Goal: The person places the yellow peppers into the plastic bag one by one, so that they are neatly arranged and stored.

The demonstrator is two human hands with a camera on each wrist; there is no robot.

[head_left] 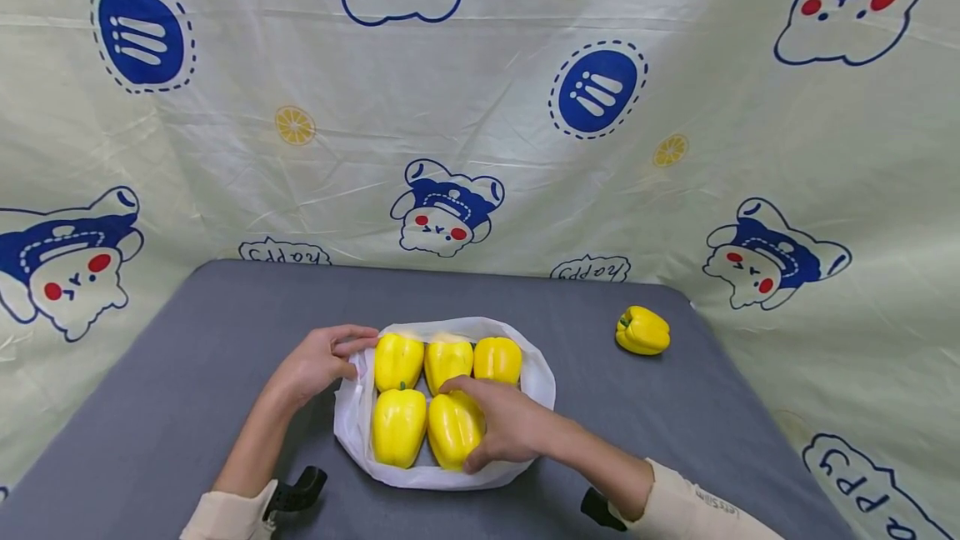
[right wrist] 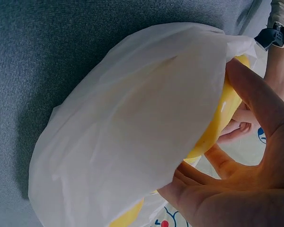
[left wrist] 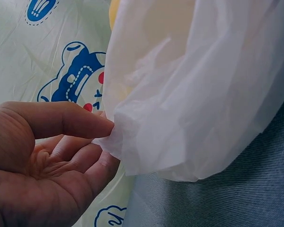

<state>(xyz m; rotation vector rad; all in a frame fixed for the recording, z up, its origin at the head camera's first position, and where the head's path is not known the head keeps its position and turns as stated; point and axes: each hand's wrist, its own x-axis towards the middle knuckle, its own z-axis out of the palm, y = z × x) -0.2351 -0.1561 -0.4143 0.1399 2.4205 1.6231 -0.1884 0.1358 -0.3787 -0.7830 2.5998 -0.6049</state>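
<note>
A white plastic bag (head_left: 351,427) sits with its mouth folded wide, holding several yellow bell peppers in two rows. With my right hand (head_left: 513,422) I grip a yellow bell pepper (head_left: 452,436) in the front row, thumb at its near end and fingers over its far end. My left hand (head_left: 315,367) is at the bag's left rim; in the left wrist view its thumb and fingers pinch the thin plastic edge (left wrist: 117,142). The right wrist view shows the held pepper partly hidden behind the bag's wall (right wrist: 132,118).
One more yellow bell pepper (head_left: 642,331) lies on its side at the back right of the grey table (head_left: 247,307). A pale printed curtain (head_left: 495,107) hangs behind the table and along both sides.
</note>
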